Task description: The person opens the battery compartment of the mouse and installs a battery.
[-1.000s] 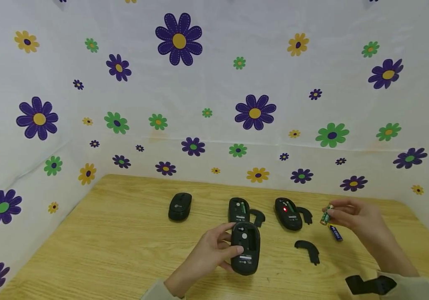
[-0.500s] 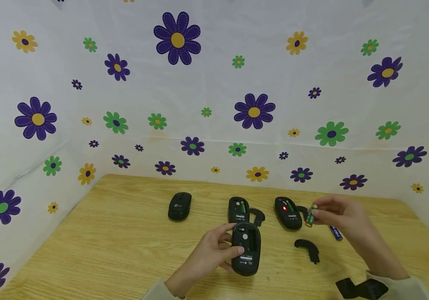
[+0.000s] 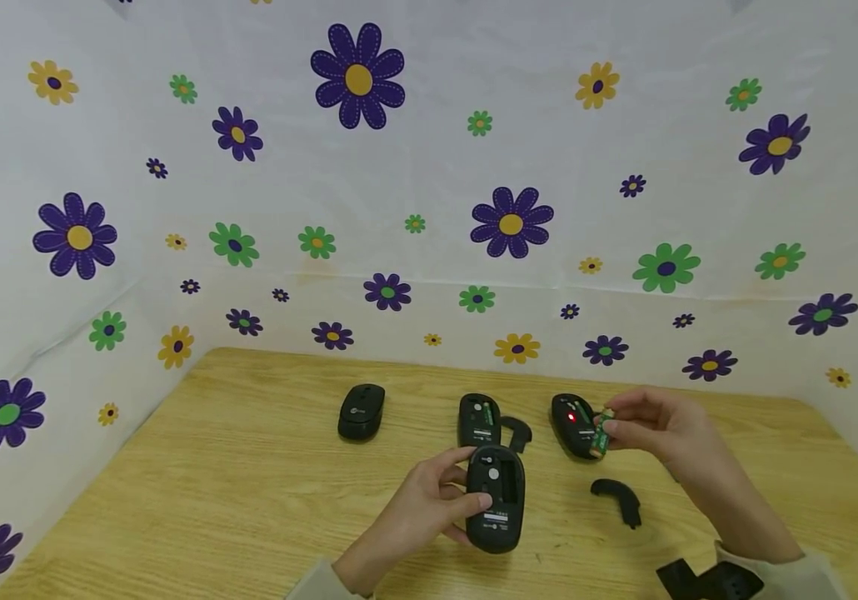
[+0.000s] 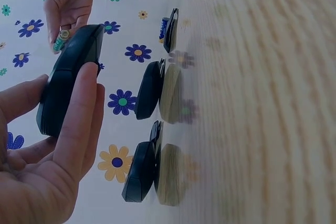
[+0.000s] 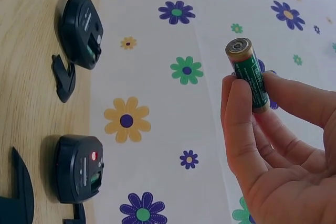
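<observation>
In the head view my left hand grips a black computer mouse by its sides, underside up, its battery slot bare and dark. The left wrist view shows that mouse edge-on, raised off the table, thumb on one side and fingers on the other. Between thumb and fingertips my right hand pinches a green battery with gold ends. That battery stands tilted in the right wrist view. In the head view it overlaps the right-hand mouse on the table.
An upturned mouse with a red light and another upturned mouse hold green batteries. Loose curved battery covers lie near them. One mouse sits right side up. A blue battery lies at the right. A flowered cloth backs the table.
My right hand has moved left with the green battery, from beside the blue battery to over the right-hand mouse. My left hand and its mouse have hardly moved.
</observation>
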`<state>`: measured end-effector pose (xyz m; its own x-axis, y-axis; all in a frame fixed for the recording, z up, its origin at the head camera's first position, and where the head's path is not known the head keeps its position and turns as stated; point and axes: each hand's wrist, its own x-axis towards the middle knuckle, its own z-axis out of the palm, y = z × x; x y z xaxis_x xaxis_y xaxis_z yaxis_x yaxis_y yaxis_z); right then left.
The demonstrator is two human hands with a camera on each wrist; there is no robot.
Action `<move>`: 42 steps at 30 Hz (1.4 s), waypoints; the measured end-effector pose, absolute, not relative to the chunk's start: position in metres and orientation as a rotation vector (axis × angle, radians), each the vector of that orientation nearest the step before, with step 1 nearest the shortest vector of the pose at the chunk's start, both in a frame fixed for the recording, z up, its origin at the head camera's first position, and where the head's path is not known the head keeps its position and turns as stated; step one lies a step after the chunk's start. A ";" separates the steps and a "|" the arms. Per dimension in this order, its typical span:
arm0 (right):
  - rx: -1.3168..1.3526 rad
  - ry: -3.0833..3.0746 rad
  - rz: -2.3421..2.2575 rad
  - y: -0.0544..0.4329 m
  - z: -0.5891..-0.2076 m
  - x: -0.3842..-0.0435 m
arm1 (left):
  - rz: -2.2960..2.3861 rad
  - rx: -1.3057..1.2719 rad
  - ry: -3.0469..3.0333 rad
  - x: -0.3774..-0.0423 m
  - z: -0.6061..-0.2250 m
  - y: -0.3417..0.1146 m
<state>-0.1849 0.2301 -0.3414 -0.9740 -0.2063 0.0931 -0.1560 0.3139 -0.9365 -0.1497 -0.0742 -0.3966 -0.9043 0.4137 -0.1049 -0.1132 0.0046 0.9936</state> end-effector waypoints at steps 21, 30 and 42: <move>-0.493 2.356 -1.836 0.201 -0.341 -0.173 | 1.954 0.312 1.908 -0.148 -0.398 -0.072; -0.500 2.356 -1.850 0.193 -0.341 -0.167 | 1.959 0.315 1.913 -0.148 -0.396 -0.070; -0.564 2.403 -1.846 0.189 -0.343 -0.165 | 1.964 0.290 1.890 -0.146 -0.397 -0.067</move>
<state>-0.1653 0.1889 -0.3426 -0.9313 -0.3206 0.1727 -0.2496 0.2165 -0.9438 -0.1459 -0.0674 -0.3967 -0.8995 0.4193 -0.1231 -0.1391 -0.0078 0.9902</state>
